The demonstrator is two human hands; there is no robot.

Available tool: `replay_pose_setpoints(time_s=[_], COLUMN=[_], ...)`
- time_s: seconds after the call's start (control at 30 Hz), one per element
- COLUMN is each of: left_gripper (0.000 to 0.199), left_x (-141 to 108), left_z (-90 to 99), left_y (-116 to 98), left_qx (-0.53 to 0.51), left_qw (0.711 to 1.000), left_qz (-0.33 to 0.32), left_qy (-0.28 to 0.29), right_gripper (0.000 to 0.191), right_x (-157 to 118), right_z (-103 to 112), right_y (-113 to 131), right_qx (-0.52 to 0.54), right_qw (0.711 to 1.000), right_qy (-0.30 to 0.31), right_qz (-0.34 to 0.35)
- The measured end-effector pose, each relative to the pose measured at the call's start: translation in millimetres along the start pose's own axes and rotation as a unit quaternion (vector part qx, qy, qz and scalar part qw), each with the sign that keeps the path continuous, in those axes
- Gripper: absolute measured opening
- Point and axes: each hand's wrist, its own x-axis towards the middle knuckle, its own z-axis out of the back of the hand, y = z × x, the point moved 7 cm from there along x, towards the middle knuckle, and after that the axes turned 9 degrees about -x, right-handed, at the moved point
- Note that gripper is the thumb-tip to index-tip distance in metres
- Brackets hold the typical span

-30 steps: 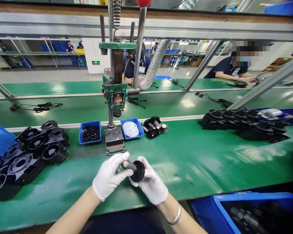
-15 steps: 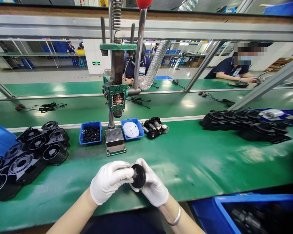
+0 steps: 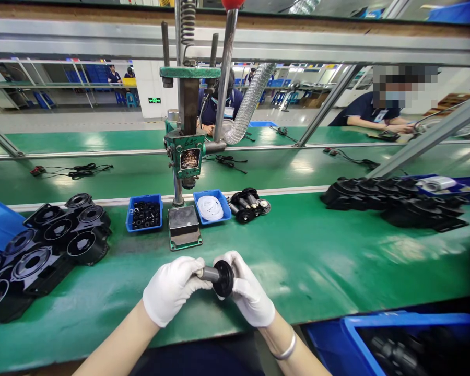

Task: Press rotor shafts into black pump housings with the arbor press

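Note:
Between my two white-gloved hands is a black part with a round disc and a dark grey cylindrical shaft (image 3: 210,274), held over the near side of the green bench. My left hand (image 3: 177,287) pinches the shaft's left end between thumb and fingers. My right hand (image 3: 247,292) grips the disc (image 3: 224,279) by its rim from the right; some of those fingers are hidden behind it. Just beyond my hands stands the flat metal base (image 3: 184,222) of a green hand press (image 3: 186,154), with nothing on it.
A blue tray of small black parts (image 3: 144,214) and a blue tray of white rings (image 3: 210,208) flank the press. Similar disc parts (image 3: 249,205) lie right of it. Black housings (image 3: 58,243) cover the left; more (image 3: 372,196) stand right. A blue bin (image 3: 348,334) is lower right.
My left hand has slid left along the part, so the grey shaft now shows. The disc has turned slightly sideways in my right hand.

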Motion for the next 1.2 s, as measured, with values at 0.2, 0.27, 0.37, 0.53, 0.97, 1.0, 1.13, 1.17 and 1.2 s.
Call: replay_pose_setpoints(time_s=[0.2,0.27,0.37,0.53,0.97,1.0,1.13,1.17,1.2], left_gripper=[0.029,0.027,0.026,0.028,0.028,0.028,0.028,0.028,0.027], left_x=[-3,-3,-2,-2,9,8,2,1,-1], left_z=[-6.9,-7.4,-8.4,-8.9,9.1,9.4,8.7,8.9,8.8], left_y=[13,14,12,9,-10,-10,-8,-7,-7], left_qx=[0.033,0.049,0.083,0.022,-0.206,-0.205,-0.170,-0.159,-0.150], left_qw=[0.996,0.994,0.990,0.992,0.978,0.979,0.985,0.986,0.987], left_qz=[0.083,0.091,0.099,0.119,-0.012,-0.007,0.020,0.028,0.034], left_qy=[0.021,0.033,0.060,0.033,0.000,-0.006,-0.035,-0.046,-0.053], right_gripper=[0.041,0.041,0.038,0.028,0.028,0.027,0.025,0.025,0.024], right_x=[1,1,0,-3,-11,-11,-10,-10,-9], right_z=[10,10,8,-5,-33,-35,-32,-30,-28], right_y=[9,9,4,-17,-31,-31,-32,-32,-32], right_qx=[-0.090,-0.085,-0.043,0.125,0.256,0.259,0.264,0.267,0.271], right_qw=[0.993,0.994,0.998,0.991,0.952,0.950,0.950,0.950,0.950], right_qy=[-0.040,-0.040,-0.033,0.023,0.106,0.113,0.105,0.101,0.096], right_qz=[0.066,0.064,0.034,-0.051,-0.133,-0.134,-0.130,-0.128,-0.126])
